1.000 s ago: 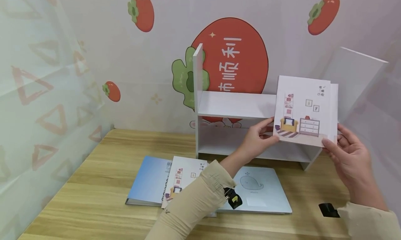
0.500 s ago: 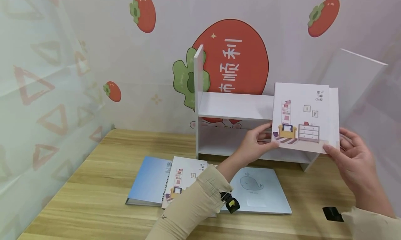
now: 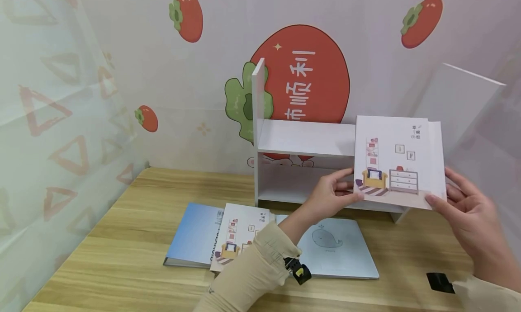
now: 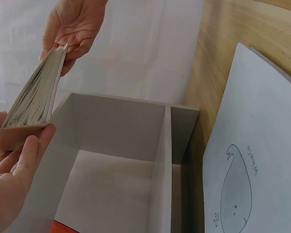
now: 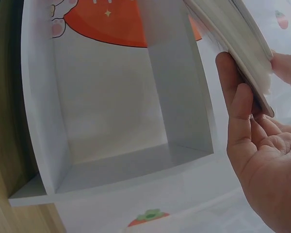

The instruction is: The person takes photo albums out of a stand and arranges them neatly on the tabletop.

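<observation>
Both hands hold a thick white book (image 3: 390, 163) upright in front of the shelf, its cover drawn with a yellow armchair and a chest of drawers. My left hand (image 3: 331, 192) grips its lower left edge, thumb in front and fingers behind. At the lower right edge, my right hand (image 3: 468, 208) pinches it the same way. The left wrist view shows the page block (image 4: 36, 94) between the two covers. Behind the book stands a small white shelf (image 3: 305, 135), partly hidden by it.
On the wooden table (image 3: 118, 230) lie a blue book (image 3: 193, 235), a second book with the armchair cover (image 3: 234, 230) and a pale blue whale-drawn book (image 3: 342, 248). My left sleeve (image 3: 256, 267) covers part of them. A patterned sheet (image 3: 203, 77) backs the table.
The book and both hands have come down in the head view, the right hand also shifting a little to the right. Both hands keep their hold. The books on the table have stayed put.
</observation>
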Tool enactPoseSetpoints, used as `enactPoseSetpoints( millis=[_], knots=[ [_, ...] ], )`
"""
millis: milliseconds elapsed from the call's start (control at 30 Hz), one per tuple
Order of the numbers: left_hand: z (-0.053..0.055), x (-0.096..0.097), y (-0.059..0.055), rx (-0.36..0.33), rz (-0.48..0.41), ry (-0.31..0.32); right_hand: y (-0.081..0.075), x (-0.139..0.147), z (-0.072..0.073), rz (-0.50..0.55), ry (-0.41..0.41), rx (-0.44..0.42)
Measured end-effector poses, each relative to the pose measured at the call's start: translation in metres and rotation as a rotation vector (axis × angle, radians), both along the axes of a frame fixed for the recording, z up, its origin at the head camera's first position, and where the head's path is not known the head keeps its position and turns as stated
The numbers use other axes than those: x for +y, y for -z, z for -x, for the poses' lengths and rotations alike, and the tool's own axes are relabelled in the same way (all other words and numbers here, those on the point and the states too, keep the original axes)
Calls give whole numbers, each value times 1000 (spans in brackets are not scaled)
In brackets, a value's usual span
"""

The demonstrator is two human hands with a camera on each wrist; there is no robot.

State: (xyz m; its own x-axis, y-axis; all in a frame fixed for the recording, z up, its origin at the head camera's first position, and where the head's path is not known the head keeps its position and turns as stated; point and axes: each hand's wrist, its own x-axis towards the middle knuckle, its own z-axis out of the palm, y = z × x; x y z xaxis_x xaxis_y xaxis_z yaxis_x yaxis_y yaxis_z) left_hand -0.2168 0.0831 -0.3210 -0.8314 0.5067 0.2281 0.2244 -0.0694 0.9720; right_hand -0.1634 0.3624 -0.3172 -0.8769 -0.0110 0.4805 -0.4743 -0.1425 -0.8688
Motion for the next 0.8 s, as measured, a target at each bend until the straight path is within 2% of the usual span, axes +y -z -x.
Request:
enactPoseSetpoints(
  millis=[167,400,500,667,800],
  knots=[
    [-4,-1,4,9,-20,28,2,3,-4,-45,30,-14],
    [-13,0,7,8,-27,63,3,7,-10,14,-53,32],
    [-16,1,7,0,-41,77,3,8,-13,11,-51,67],
    [-23,4,8,0,-34,85,5,14,-16,-84,31,86],
    [-29,8,9,-9,-19,88,10,24,-18,-146,43,107]
  ],
)
